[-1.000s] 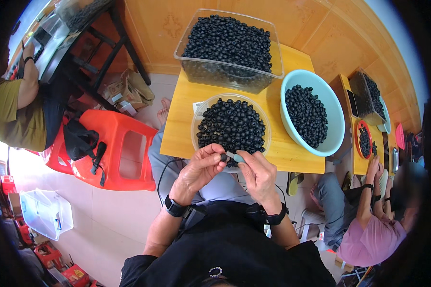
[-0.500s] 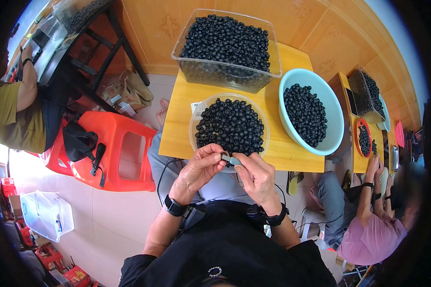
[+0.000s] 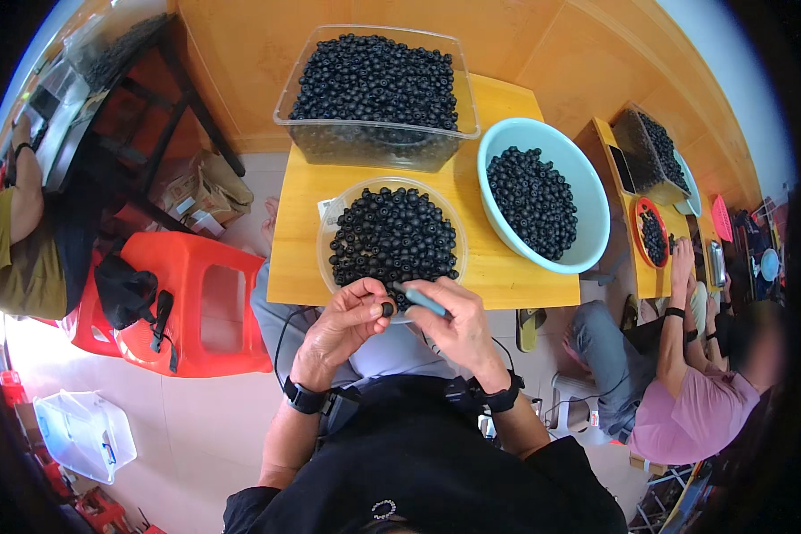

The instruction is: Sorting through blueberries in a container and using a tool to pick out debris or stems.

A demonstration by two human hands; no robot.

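Between the thumb and fingertips of my left hand (image 3: pixel 336 325) is a round black bead (image 3: pixel 387 309), its hole side partly turned up. My right hand (image 3: pixel 458 322) grips a small tool by its blue-grey handle (image 3: pixel 425 301). The tool's narrow tip points left, close to the bead; whether it touches cannot be made out. Both hands are over the near rim of a round clear tub (image 3: pixel 462 254), which is heaped with similar black beads (image 3: pixel 392 233) on the yellow table (image 3: pixel 529 289).
Behind the tub stands a clear rectangular bin (image 3: pixel 374 149) full of black beads. A light-blue basin (image 3: pixel 589 245) with more beads is at right. Red plastic stools (image 3: pixel 187 311) stand left. One person (image 3: pixel 694 400) works at right, another (image 3: pixel 27 240) at far left.
The hands have come slightly apart. The tool has drawn back from the bead, its handle now slanting down to the right. The whole view has shifted a little.
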